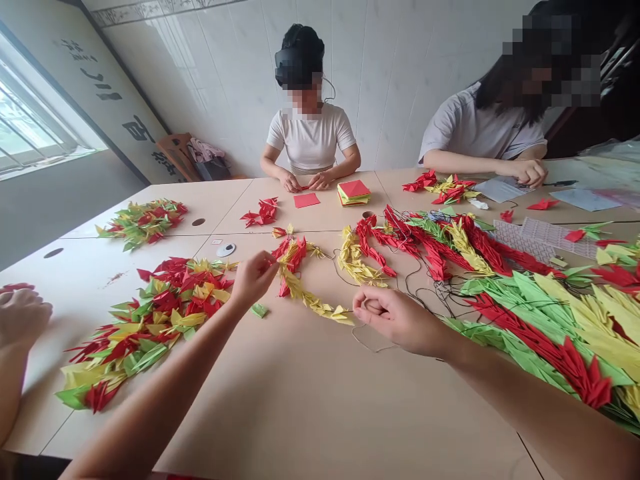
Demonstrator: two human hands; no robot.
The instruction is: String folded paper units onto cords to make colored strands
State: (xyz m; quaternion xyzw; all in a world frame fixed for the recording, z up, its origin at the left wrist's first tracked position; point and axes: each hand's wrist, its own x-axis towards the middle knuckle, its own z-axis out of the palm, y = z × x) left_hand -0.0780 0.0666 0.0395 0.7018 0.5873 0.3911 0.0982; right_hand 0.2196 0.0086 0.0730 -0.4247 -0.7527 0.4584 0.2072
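Note:
A strand of yellow folded paper cranes (pixel 313 300) hangs in a shallow curve between my two hands. My left hand (pixel 254 279) is closed in a pinch at the strand's upper left end, beside some red cranes (pixel 296 257). At the other end, my right hand (pixel 393 319) has its fingers curled and pinched on the strand's thread, and a loose tail of thread (pixel 373 348) trails below it. The fingertips of my left hand are partly hidden. Just behind my right hand lies another yellow crane strand (pixel 357 263).
A heap of loose mixed cranes (pixel 175 300) lies left, a smaller one (pixel 145 223) behind it. Finished red, green and yellow strands (pixel 535 327) cover the right side. Two people sit opposite, near a stack of square paper (pixel 354 193). Another person's hand (pixel 23 317) rests at far left.

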